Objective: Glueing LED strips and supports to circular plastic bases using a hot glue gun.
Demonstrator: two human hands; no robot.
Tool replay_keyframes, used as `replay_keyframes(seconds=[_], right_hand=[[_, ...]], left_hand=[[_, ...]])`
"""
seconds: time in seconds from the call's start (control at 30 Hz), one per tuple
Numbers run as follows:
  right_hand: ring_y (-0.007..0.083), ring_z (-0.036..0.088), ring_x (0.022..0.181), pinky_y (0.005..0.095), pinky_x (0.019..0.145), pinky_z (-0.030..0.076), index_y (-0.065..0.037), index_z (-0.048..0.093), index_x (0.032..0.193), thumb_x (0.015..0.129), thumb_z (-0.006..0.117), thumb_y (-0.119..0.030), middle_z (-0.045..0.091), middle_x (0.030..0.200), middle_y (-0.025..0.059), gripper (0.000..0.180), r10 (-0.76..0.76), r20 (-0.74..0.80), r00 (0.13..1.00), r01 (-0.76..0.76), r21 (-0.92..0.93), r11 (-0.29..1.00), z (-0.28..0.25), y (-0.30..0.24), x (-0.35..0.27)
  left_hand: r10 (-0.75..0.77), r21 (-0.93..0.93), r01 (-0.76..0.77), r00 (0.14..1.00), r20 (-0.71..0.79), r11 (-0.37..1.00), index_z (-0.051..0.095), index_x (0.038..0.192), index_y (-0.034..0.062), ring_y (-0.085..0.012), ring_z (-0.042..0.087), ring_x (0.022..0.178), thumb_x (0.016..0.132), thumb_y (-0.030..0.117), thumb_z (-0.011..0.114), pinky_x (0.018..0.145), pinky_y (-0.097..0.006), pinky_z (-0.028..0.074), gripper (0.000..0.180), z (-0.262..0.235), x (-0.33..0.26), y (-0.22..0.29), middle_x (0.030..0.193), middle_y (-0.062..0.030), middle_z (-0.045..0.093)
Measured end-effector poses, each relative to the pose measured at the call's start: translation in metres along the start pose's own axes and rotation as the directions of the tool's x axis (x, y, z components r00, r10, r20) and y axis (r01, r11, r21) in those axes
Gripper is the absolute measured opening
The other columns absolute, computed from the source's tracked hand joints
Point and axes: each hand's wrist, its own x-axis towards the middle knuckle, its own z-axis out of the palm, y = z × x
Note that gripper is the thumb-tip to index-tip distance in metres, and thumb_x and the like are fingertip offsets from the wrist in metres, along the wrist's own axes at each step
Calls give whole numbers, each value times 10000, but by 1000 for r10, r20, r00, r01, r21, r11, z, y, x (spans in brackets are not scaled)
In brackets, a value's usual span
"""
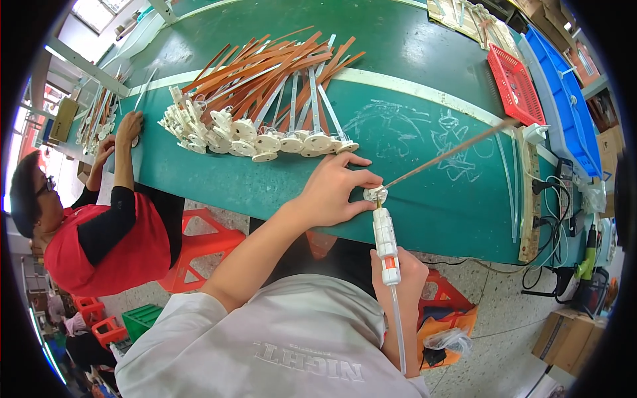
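My left hand (335, 189) pinches a small white round socket piece (375, 194) at the front edge of the green table (424, 199). A long brown strip (451, 152) runs from that piece up toward the right. My right hand (398, 278) grips a white pen-shaped tool (385, 242) with an orange band and a clear tube trailing down. Its tip touches the socket piece from below.
A fanned pile of finished white sockets with brown and grey strips (265, 99) lies left of my hands. Another person in red (99, 232) works at the table's left end. A red basket (514, 83) and blue tray (564, 99) sit at right, with cables, plus a green tool (587, 255).
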Motion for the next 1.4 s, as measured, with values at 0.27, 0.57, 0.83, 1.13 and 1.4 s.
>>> replay_keyframes(seconds=[0.27, 0.57, 0.83, 1.13, 1.4], right_hand=[[234, 579, 470, 350, 510, 457, 27, 658, 741, 853, 759, -140, 600, 572, 149, 226, 55, -12, 998, -55, -23, 998, 2, 4, 4], [239, 609, 485, 351, 514, 464, 25, 677, 746, 860, 760, -160, 615, 580, 156, 232, 51, -4, 999, -51, -66, 997, 1, 7, 4], [252, 556, 460, 357, 495, 436, 14, 591, 694, 842, 773, -153, 564, 558, 142, 287, -15, -3, 1000, 15, 37, 999, 0, 4, 4], [235, 549, 466, 349, 493, 430, 14, 578, 690, 842, 767, -132, 565, 564, 136, 283, -55, -75, 996, 60, 68, 996, 0, 7, 3], [253, 567, 474, 352, 504, 444, 17, 606, 710, 847, 760, -140, 569, 563, 142, 259, -35, -20, 999, 35, 15, 999, -1, 9, 2]], left_hand=[[-11, -16, 11, 1000, -2, 1000, 751, 1063, 131, -252, 575, 1205, 736, 247, 842, 1014, -443, 431, 359, 1, -1, -1, 968, 27, 756], [-7, 13, 7, 1000, -2, 1000, 750, 1059, 134, -251, 572, 1209, 740, 248, 843, 1021, -439, 426, 351, 1, 0, -1, 979, 31, 755], [-43, -17, 43, 999, 7, 999, 753, 1061, 138, -243, 570, 1217, 738, 258, 847, 1032, -434, 418, 357, 1, 0, 0, 994, 33, 762], [-55, -23, 55, 999, -2, 998, 767, 1043, 140, -237, 569, 1218, 727, 272, 855, 1020, -428, 426, 353, 3, 0, -1, 993, 31, 763], [-54, -19, 54, 999, 4, 998, 769, 1049, 138, -240, 574, 1213, 728, 269, 854, 1018, -429, 428, 357, 3, 0, 0, 992, 25, 763]])
